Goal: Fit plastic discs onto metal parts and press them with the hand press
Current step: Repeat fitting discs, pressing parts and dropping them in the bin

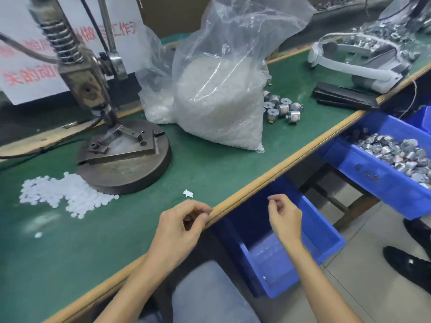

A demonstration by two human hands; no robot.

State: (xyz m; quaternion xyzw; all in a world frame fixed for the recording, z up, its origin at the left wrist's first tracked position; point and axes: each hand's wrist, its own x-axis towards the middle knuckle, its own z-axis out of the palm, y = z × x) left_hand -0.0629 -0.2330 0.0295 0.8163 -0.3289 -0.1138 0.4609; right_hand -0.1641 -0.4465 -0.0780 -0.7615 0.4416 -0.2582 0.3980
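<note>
The left hand (184, 227) hovered over the near edge of the green bench mat (210, 176), its fingers curled inward around a small dark shape; whether that was a part or only shadow could not be told. The right hand (283, 215) hung off the bench over an open blue bin (326, 231), fingers curled, thumb and forefinger nearly meeting, with nothing visible between them.

Just beyond the left hand lay a small white paper scrap (188, 193). To the left, a loose pile of white plastic discs (67, 194) spread across the mat, touching the foot of the hand press (93, 89); one stray disc (38, 234) sat apart, nearer the person. The press stood on a round iron base (130, 173) carrying an angled fixture plate, its ram raised above it.

Right of the press slumped a large clear bag of discs (219, 101), with a smaller bag (156, 94) behind it. Beside the large bag, a cluster of cylindrical metal parts (282, 108) lay on the mat. Off the bench to the right, a second blue bin (373, 176) held a heap of the same parts. Farther back rested a white headset (363, 59) and a flat black pouch (345, 96).
</note>
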